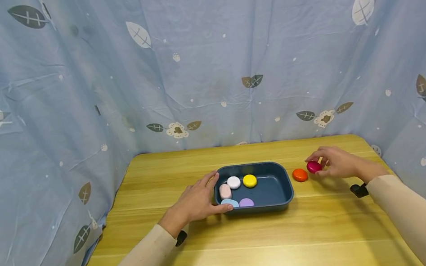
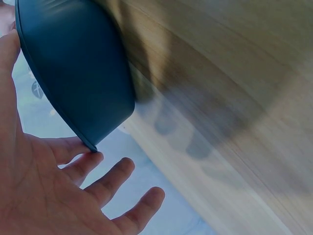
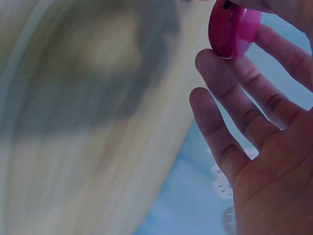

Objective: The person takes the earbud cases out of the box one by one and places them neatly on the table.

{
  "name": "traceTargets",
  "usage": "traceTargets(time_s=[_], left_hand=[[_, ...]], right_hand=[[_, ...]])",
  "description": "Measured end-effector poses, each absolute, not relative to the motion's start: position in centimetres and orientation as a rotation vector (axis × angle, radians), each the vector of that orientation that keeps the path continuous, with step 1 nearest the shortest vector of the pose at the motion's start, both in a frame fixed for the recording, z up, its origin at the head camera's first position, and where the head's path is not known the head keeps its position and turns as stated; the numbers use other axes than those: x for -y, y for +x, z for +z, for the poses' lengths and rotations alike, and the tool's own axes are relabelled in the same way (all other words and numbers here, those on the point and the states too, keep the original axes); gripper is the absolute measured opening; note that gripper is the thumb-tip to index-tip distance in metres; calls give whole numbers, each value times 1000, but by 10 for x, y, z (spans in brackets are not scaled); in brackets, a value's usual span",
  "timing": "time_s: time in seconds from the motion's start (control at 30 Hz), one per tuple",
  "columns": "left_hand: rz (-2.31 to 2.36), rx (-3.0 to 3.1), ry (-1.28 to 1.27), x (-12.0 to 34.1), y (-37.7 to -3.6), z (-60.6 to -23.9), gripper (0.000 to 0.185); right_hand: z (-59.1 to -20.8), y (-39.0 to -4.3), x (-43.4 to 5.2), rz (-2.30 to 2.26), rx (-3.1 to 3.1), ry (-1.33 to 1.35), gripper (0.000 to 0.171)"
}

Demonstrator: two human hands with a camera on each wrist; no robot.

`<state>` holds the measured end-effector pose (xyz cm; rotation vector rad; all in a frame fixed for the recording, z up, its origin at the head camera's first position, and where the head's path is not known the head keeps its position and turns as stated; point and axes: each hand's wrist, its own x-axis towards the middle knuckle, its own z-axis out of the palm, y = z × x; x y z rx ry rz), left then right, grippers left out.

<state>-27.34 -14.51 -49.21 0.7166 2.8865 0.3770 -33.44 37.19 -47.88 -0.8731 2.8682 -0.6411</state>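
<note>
My right hand (image 1: 337, 162) pinches a glossy magenta pebble-shaped piece (image 1: 314, 167) between thumb and fingers, just above the table. In the right wrist view the magenta piece (image 3: 232, 29) shows edge-on, with other fingers spread below it. Directly left of it lies an orange piece (image 1: 300, 175). A dark blue rounded tray (image 1: 272, 195) is held at its left end by my left hand (image 1: 196, 201), thumb over the front rim and fingers at the back corner. Inside the tray are white (image 1: 233, 183), yellow (image 1: 249, 181), pale pink (image 1: 225, 191), light blue (image 1: 229, 203) and purple (image 1: 246, 202) pieces.
The wooden table (image 1: 238, 252) extends around the tray, with its far edge a short way behind. A blue patterned curtain (image 1: 203, 61) hangs along the back and both sides. Dark wrist devices (image 1: 358, 190) sit under the sleeves.
</note>
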Motion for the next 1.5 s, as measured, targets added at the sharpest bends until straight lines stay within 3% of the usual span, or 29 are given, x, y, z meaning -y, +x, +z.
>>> traceTargets(time_s=[0.73,1.1,1.5], left_hand=[[397,-2878,716,146,-274,-495,128],[402,-2879,714,147,-274,-494,127],[399,-2881,705,147,-274,-495,127]], right_hand=[[-511,-338,-380,-571,-2866,-782,47],[-489,-337,-358,-517,-2930,-811,52],[-452,-331,-295,-465,-2922,-954,58]])
